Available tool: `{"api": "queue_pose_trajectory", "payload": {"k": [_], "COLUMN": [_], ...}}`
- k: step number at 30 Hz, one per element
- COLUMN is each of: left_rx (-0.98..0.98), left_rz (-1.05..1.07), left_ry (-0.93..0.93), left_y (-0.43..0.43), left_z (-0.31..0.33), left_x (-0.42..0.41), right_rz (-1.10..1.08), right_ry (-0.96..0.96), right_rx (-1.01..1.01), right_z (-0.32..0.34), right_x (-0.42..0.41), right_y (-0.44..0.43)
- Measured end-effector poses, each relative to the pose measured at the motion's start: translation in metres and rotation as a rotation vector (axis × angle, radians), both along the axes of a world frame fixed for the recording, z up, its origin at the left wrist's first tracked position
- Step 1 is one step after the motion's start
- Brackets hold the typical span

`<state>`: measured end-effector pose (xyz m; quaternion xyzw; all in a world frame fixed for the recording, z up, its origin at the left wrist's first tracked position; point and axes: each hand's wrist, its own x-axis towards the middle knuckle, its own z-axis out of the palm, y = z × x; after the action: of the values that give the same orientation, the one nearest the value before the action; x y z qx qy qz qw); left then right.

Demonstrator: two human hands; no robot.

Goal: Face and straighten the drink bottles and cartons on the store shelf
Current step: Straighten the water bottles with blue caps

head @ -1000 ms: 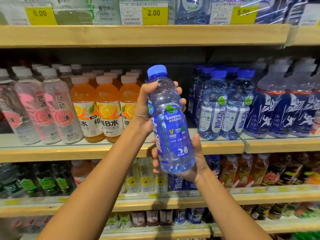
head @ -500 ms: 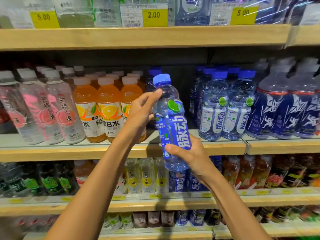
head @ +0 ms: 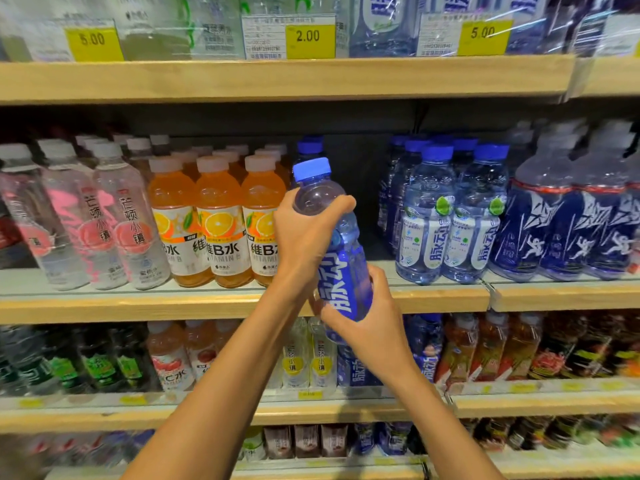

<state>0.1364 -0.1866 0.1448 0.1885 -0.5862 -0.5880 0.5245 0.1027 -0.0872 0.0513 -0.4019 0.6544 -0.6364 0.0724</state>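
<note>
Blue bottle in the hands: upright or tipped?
Tipped. The blue bottle leans, cap toward the left; the left hand grips its shoulder, the right hand its lower part.

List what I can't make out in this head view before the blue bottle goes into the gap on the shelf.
All in the head view.
Blue bottle: its base is mostly covered by the right hand, its shoulder label by the left hand.
Rear bottle in the gap: only the cap shows; the held one hides the rest.
Bottom-shelf cartons: blurred, labels unreadable.
Price tag: small print too fine.
Top-shelf bottles: cut off by upper edge.
</note>
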Motion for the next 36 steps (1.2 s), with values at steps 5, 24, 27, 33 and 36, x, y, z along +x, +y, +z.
{"api": "queue_pose_trajectory", "payload": {"k": [5, 24, 27, 33, 36], "left_rx": [0.092, 0.142, 0.046, -0.173, -0.189], "left_rz": [-0.374, -1.029, -0.759, -0.197, -0.07], "left_ry": [-0.033, 0.038, -0.09, -0.126, -0.117], "left_y": [-0.018, -0.041, -0.036, -0.015, 0.001], "left_z": [0.007, -0.003, 0.0, 0.003, 0.002], "left_x": [0.015, 0.01, 0.015, 0.014, 0.006], "right_rz": [0.657, 0.716, 0.499, 0.03, -0.126], "right_ry": [-0.624, -0.468, -0.332, -0.1, 0.024], "right_rx": [-0.115, -0.004, 0.024, 0.103, 0.138], "right_z": [0.006, 0.019, 0.022, 0.018, 0.017], "right_x": [-0.024, -0.019, -0.019, -0.016, -0.008], "right_y": [0.011, -0.004, 0.0, -0.003, -0.006]}}
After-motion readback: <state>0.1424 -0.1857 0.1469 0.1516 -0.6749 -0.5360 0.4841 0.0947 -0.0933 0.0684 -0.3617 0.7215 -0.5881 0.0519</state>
